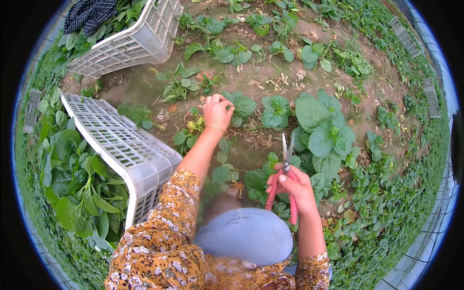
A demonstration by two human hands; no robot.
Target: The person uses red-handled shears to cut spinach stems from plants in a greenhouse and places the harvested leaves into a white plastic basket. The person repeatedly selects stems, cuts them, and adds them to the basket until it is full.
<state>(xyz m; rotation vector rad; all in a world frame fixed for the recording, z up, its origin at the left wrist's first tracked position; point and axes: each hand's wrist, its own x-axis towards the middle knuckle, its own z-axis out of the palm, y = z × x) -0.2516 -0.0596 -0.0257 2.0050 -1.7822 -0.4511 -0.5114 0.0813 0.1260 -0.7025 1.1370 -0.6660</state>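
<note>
My left hand (pixel 218 112), with a thin bracelet at the wrist, reaches over the soil with its fingers curled. Its thumb and fingertips meet at the edge of a small leafy green plant (pixel 243 106); I cannot tell whether a leaf is pinched between them. In my right hand (pixel 295 186) are garden scissors (pixel 286 165) with pink-red handles. Their pointed blades are slightly apart and point away from me. Just beyond the blades, to the right, grows a larger plant with broad leaves (pixel 322 134). Low leaves (pixel 255 181) lie left of the scissors.
A white plastic crate (pixel 119 134) at my left is tilted and full of cut leafy greens (pixel 94 195). Farther off stands another filled crate (pixel 134 45) with a dark checked cloth (pixel 90 14) on top. My bent knee (pixel 246 235) is close below my hands. Dense greenery (pixel 384 217) spreads at right.
</note>
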